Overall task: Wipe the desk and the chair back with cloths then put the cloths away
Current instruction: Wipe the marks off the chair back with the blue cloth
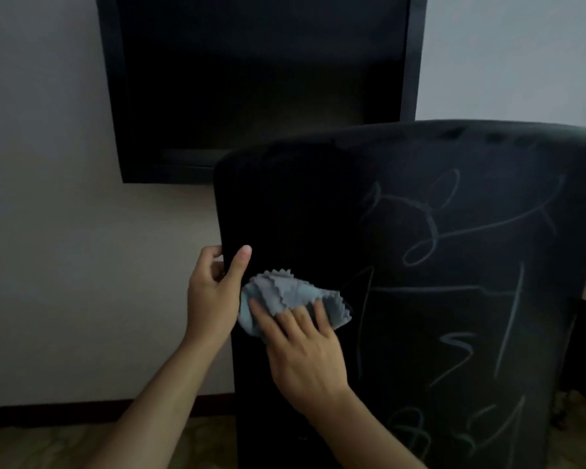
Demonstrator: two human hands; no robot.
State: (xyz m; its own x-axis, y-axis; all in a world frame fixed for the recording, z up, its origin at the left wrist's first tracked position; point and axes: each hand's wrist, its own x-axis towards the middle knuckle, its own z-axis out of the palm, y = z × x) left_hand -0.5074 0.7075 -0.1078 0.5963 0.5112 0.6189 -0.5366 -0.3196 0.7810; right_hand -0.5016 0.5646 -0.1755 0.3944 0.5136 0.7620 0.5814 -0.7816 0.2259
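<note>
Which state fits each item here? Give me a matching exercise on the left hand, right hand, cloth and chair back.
1 left hand
2 right hand
3 cloth
4 chair back

A scribbled with pale marks on its right part
B grips the chair's left edge
C bunched, grey-blue, pressed against the chair
D fingers spread flat on the cloth

Pairs: 1-B, 2-D, 3-C, 4-A

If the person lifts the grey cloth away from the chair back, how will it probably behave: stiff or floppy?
The grey cloth is probably floppy: it lies bunched in soft folds under the right hand. It looks thin with zigzag edges, so likely light. It may slip down the chair back if released, since only flat fingers press it there.
</note>
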